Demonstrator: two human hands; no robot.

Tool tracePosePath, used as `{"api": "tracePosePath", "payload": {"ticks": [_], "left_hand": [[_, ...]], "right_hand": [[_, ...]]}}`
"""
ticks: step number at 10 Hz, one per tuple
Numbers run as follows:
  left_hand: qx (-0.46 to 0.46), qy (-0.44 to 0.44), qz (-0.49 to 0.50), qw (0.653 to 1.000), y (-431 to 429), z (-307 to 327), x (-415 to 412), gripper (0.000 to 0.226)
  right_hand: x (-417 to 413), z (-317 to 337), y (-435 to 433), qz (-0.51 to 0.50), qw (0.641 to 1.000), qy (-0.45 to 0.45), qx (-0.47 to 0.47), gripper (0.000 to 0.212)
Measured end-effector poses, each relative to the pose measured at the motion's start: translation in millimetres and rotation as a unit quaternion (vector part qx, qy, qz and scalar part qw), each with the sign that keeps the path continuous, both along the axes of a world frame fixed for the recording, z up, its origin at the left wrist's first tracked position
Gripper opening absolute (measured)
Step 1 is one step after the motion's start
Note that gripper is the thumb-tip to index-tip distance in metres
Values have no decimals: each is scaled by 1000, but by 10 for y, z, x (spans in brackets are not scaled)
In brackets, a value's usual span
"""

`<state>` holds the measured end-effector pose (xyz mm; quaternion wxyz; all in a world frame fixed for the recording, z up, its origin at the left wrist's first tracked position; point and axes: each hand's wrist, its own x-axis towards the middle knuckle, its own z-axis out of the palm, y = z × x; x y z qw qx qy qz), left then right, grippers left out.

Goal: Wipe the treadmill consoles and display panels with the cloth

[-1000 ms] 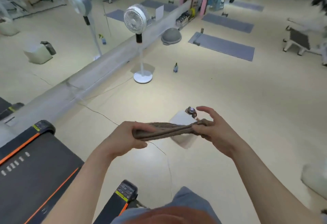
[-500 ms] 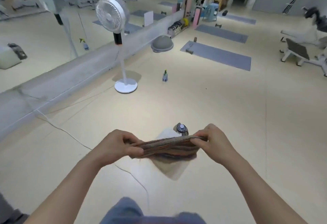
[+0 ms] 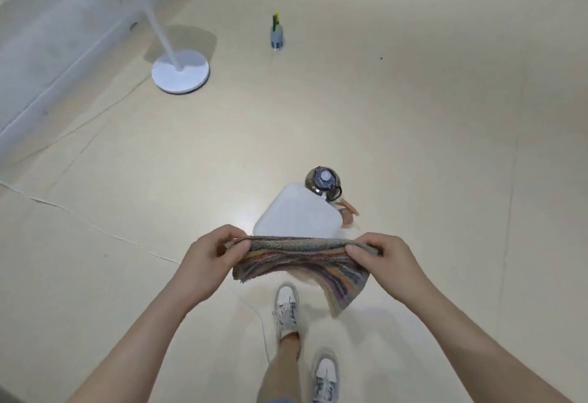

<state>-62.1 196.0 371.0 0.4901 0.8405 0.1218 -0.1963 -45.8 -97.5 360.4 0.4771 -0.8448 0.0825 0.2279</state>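
Note:
A striped, multicoloured cloth (image 3: 302,264) hangs stretched between both hands in front of me, its lower part drooping toward my feet. My left hand (image 3: 210,258) pinches its left top edge and my right hand (image 3: 383,259) pinches its right top edge. No treadmill, console or display panel is in view; only the gym floor lies below.
A white square container (image 3: 296,215) sits on the floor just beyond the cloth, with a dark bottle (image 3: 323,180) at its far corner. A small spray bottle (image 3: 276,33) stands farther off. A fan's round white base (image 3: 180,73) and a thin floor cable (image 3: 95,227) lie left. My shoes (image 3: 286,307) are below.
The view has tilted down and moved away from the treadmill, which has left the frame. The cloth, first a rolled strip, has unfolded and now hangs open between my hands.

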Motion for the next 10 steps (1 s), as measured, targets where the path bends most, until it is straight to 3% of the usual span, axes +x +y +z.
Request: {"api": "tracePosePath", "payload": {"ticks": [3, 4, 5, 6, 7, 8, 9, 10], "left_hand": [[22, 38, -22, 999, 251, -2408, 1052, 20], [62, 29, -6, 998, 139, -2969, 1389, 17], [114, 6, 22, 993, -67, -3450, 1725, 22], [209, -87, -52, 973, -292, -3850, 1844, 33], [239, -73, -223, 942, -499, -4177, 1594, 26], [279, 30, -339, 898, -586, -4323, 1383, 50], [246, 60, -316, 914, -533, -4311, 1418, 61], [147, 12, -114, 982, -442, -3946, 1428, 47]], "right_hand": [[609, -2347, 243, -75, 983, 147, 75, 6], [813, -2857, 260, -152, 973, 157, 76, 3], [968, -3348, 257, -209, 969, 133, 9, 13], [1032, -3693, 273, -123, 980, 101, -120, 49], [993, -3851, 388, 35, 982, 65, -175, 52], [875, -4025, 459, 187, 957, 121, -185, 60], [916, -4001, 417, 203, 954, 160, -153, 62], [961, -3685, 311, 119, 968, 172, -137, 57]]}}
